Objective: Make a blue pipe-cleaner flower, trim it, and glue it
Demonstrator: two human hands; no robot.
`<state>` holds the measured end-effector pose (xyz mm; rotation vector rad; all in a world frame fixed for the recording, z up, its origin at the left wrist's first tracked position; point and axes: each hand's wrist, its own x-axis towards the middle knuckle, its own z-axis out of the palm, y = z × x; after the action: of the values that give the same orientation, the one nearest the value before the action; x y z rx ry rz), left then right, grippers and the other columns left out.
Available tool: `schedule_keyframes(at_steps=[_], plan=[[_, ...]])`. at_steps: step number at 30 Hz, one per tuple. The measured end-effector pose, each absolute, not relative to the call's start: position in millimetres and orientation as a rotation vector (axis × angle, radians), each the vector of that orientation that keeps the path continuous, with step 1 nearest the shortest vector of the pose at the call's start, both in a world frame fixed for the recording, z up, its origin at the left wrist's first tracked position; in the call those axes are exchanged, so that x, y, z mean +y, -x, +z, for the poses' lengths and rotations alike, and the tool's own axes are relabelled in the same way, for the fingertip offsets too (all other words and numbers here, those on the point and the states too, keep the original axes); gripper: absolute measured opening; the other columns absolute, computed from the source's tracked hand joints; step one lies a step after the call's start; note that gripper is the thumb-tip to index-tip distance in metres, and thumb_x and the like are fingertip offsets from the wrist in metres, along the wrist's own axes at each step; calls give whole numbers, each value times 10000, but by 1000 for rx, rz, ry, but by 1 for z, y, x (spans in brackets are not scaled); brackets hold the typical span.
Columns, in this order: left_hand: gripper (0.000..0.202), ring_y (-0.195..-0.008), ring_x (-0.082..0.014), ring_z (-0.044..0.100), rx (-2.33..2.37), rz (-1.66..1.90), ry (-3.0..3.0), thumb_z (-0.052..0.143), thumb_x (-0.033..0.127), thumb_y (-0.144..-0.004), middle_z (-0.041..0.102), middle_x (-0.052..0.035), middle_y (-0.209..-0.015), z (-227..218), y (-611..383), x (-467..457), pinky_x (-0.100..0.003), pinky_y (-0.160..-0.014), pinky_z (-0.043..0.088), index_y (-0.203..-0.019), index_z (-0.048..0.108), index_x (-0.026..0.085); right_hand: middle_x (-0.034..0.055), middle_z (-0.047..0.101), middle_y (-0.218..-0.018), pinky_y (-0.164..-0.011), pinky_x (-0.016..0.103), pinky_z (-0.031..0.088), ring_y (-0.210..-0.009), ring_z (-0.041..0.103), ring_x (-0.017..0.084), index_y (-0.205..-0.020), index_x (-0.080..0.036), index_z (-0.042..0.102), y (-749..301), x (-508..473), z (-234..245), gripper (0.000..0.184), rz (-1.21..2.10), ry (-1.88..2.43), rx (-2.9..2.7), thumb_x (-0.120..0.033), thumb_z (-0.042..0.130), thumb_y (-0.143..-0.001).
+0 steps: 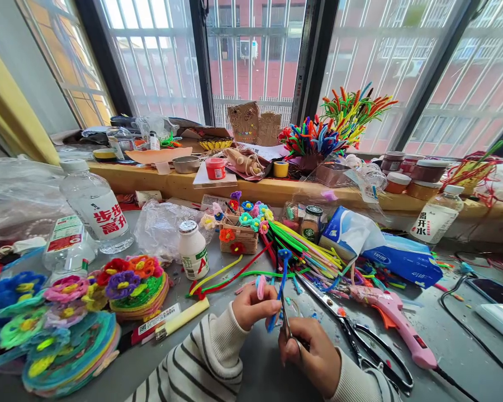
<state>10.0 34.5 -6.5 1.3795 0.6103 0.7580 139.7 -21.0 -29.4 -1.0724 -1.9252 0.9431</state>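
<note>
Between the fingers of my left hand (256, 304) is a blue pipe cleaner (284, 268), upright, with a curled tip at its top. A pink looped piece (260, 286) sticks up by the same fingers. My right hand (312, 349) grips small scissors (286, 321), their blades against the lower part of the blue pipe cleaner. Whether the blades are fully closed I cannot tell. Close to the right hand lie large black-handled scissors (360, 340) and a pink glue gun (402, 324).
Fuzzy flower coasters (73, 357) lie at the left. Farther back stand a small white bottle (193, 254), a basket of flowers (238, 243) and a bundle of pipe cleaners (305, 245). A blue tissue pack (402, 257) and a water bottle (438, 215) are at the right.
</note>
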Motion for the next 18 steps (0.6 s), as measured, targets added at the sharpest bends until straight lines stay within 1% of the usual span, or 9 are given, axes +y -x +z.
schedule_keyframes(at_steps=[5, 10, 18], plan=[[329, -329, -47, 360, 629, 775, -1366, 548, 401, -540, 430, 31, -354, -8, -10, 34, -188, -357, 266, -417, 372, 151, -12, 367, -405, -429, 215, 253, -412, 350, 90, -411, -154, 402, -140, -20, -27, 592, 859, 1149, -1931, -641, 178, -664], [319, -349, -70, 401, 650, 815, -1392, 535, 401, -554, 433, 25, -360, -7, -10, 34, -203, -374, 293, -419, 391, 152, -20, 353, -395, -425, 210, 254, -405, 345, 85, -391, -157, 389, -141, -19, -25, 583, 817, 1179, -1939, -632, 197, -669], [327, -327, -61, 388, 623, 840, -1299, 559, 401, -529, 432, 33, -355, -12, -9, 36, -195, -350, 259, -422, 382, 149, -39, 322, -366, -387, 193, 242, -370, 310, 66, -356, -168, 316, -140, -19, -27, 524, 709, 1179, -1911, -578, 290, -683]])
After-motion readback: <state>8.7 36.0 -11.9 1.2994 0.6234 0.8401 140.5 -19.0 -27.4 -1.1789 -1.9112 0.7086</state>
